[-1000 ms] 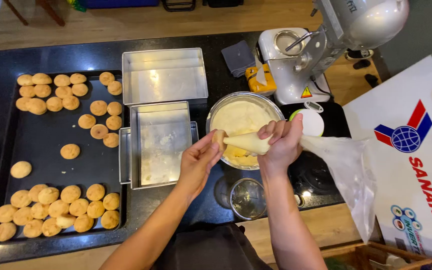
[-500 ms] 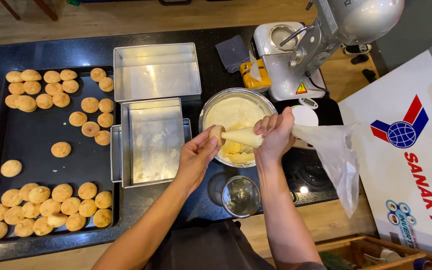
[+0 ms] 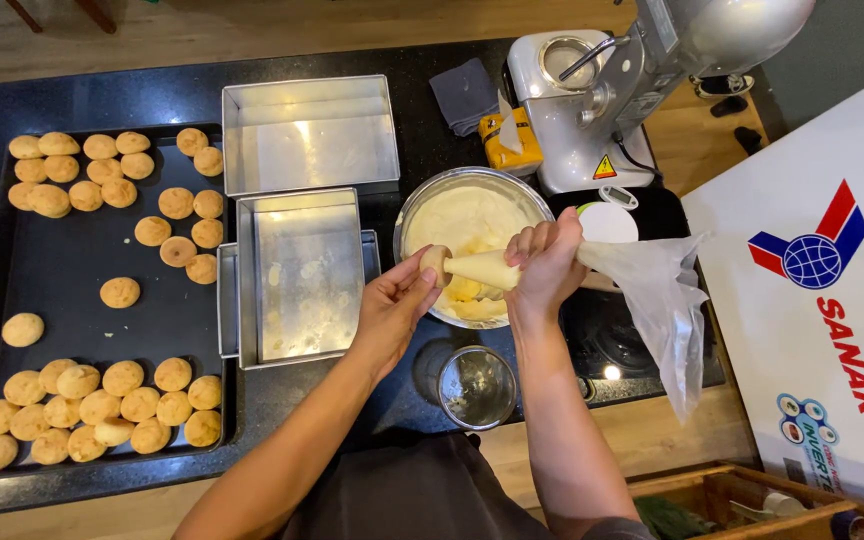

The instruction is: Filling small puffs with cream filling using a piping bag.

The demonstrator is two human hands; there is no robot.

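My left hand point(image 3: 392, 310) holds a small round puff pastry point(image 3: 435, 263) at its fingertips, just in front of a steel bowl of pale cream point(image 3: 472, 222). My right hand point(image 3: 544, 268) grips a clear piping bag point(image 3: 652, 290) partly filled with cream. The bag's tip meets the pastry. The loose end of the bag hangs off to the right.
A black baking tray point(image 3: 82, 320) on the left carries several golden puffs point(image 3: 102, 405). Stacked metal pans point(image 3: 302, 275) sit mid-counter, another pan point(image 3: 307, 135) behind. A small steel cup point(image 3: 477, 388) stands near me. A stand mixer point(image 3: 632, 90) and white chest freezer point(image 3: 822, 300) are at the right.
Both hands have stayed together over the bowl's front edge, bag tip against the pastry. The view has shifted slightly.
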